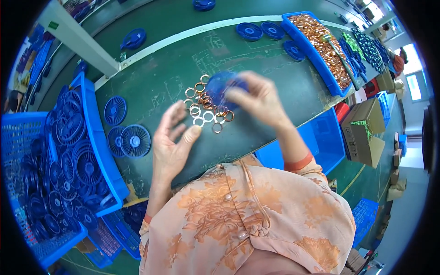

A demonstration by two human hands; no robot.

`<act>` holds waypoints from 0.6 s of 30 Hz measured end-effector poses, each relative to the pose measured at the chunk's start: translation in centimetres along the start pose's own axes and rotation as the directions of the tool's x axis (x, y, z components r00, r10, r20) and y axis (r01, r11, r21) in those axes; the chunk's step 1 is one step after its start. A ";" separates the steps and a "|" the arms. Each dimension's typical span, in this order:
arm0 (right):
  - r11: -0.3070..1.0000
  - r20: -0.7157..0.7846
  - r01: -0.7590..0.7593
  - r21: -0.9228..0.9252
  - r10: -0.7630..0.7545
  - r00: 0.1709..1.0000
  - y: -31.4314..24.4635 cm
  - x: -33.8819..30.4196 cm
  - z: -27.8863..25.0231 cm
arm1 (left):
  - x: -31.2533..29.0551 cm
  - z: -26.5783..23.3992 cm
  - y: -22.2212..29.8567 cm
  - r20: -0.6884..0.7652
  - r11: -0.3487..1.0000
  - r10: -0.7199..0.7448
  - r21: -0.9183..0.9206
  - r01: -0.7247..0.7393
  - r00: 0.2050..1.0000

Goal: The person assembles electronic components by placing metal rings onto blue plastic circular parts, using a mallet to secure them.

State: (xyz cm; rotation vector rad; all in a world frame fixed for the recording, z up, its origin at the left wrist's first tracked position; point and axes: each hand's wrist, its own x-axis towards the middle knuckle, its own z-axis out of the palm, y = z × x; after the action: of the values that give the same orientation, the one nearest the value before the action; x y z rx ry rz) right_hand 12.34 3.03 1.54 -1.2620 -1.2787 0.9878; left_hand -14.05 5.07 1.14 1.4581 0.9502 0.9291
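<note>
My right hand (257,98) grips a blue round slotted cover (220,87) by its right edge; the cover is smeared by motion. Beneath and beside it, a loose cluster of copper-coloured and silvery rings (208,116) is spread on the green tabletop (183,64). At the cluster's left edge is my left hand (172,143), fingers half curled and apart from the thumb, with nothing seen between them. Left of that hand lie several more blue slotted covers (135,141), flat on the table. Some rings are hidden behind the raised cover.
A blue tray (316,59) full of copper-coloured rings stands at the far right, with a long-handled tool (337,52) on the rings. On the left are a blue crate (107,156) heaped with covers and a metal post (82,39). An open carton (364,130) stands to the right.
</note>
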 end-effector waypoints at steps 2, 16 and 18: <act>0.811 -0.300 -0.030 -0.585 -0.181 0.937 0.4 1.6 -3.4 | -0.1 -1.9 0.5 -0.114 0.933 0.065 0.360 -0.020 0.991; 0.756 0.211 0.203 -0.622 -0.088 0.973 1.5 1.5 -1.6 | -3.1 -7.1 -2.5 -0.217 0.444 0.250 0.892 0.088 0.944; 0.726 0.260 0.240 -0.645 -0.087 0.962 1.9 1.1 -0.7 | -3.2 -7.3 -2.2 -0.224 0.426 0.241 0.899 0.104 0.944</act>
State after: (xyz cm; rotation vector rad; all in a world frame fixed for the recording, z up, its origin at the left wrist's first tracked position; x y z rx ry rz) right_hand 13.34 4.20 -0.14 -1.5665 -1.9996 0.5348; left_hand -22.14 4.95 -0.55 2.3146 1.8503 0.7116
